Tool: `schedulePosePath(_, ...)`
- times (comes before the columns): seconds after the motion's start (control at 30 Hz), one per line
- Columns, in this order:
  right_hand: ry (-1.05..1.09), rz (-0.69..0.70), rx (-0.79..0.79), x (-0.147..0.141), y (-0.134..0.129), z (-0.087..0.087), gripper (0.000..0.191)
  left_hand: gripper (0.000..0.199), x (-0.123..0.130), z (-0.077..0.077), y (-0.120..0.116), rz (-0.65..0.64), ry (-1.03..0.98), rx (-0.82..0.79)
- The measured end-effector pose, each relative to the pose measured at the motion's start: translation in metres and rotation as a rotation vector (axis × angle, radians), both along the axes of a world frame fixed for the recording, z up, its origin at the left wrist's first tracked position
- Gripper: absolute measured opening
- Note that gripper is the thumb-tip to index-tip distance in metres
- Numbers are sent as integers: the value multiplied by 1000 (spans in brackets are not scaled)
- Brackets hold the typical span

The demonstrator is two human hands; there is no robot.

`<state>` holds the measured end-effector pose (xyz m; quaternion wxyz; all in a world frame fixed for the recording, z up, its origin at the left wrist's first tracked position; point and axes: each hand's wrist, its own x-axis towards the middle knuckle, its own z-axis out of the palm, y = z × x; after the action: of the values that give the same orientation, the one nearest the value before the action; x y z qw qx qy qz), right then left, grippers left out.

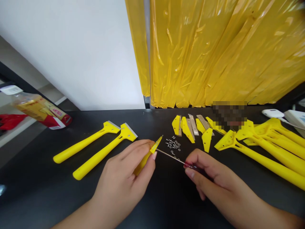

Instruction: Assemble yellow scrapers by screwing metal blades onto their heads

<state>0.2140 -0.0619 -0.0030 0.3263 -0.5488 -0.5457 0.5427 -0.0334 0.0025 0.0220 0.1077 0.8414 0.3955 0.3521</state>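
Observation:
My left hand is closed around a yellow scraper, its head tilted up edge-on and most of its handle hidden by my fingers. My right hand grips the dark red handle of a screwdriver. The thin shaft points left, its tip at the scraper's head. Just beyond the shaft lies a scatter of small screws and nuts. Farther back are several loose yellow cover plates and metal blades. Left of my left hand rest two yellow scrapers with blades fitted, one nearer and one farther.
Several yellow scraper handles are piled at the right. A drink bottle lies at the left edge near a red item. A white case sits back right. Yellow plastic sheeting and a white panel stand behind the black table.

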Motion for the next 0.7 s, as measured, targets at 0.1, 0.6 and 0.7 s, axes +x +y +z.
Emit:
schedulePosePath(0.1, -55, -11, 3, -1, 0, 0, 37, 19, 0, 0, 0, 5, -5, 9)
schedulePosePath(0.6, -325, 154, 247, 4, -6, 2, 30, 22, 0, -1, -6, 15, 19, 15)
schedulePosePath(0.7, -71, 142, 93, -2, -6, 4, 41, 28, 0, 0, -8, 15, 23, 44)
